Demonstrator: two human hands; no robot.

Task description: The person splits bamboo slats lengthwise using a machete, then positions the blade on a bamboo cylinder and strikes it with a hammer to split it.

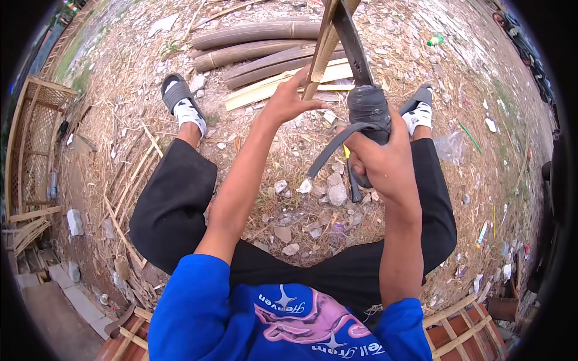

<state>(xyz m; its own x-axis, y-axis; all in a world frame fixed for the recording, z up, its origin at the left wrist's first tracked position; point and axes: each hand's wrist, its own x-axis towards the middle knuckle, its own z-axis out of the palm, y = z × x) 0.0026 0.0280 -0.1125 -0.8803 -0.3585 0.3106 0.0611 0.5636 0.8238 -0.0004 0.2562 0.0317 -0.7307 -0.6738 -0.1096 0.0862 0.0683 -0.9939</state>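
Note:
In the head view my right hand (382,156) is wrapped round the black-taped handle (368,108) of a large knife. Its dark blade (355,45) points up and away, past the top edge. A loose dark strap (334,147) hangs from the handle. My left hand (289,103) is beside the lower end of a split bamboo strip (324,54), its thumb stretched out and its fingers apart. Whether that hand touches the strip is unclear. The bamboo leans up next to the blade; their upper ends leave the view.
Brown bamboo halves (259,36) and pale split pieces (259,97) lie ahead between sandalled feet. A black-and-yellow tool (354,183) lies below my right hand, partly hidden. Stones (337,194), straw and litter cover the ground. A lattice frame (33,141) stands at left.

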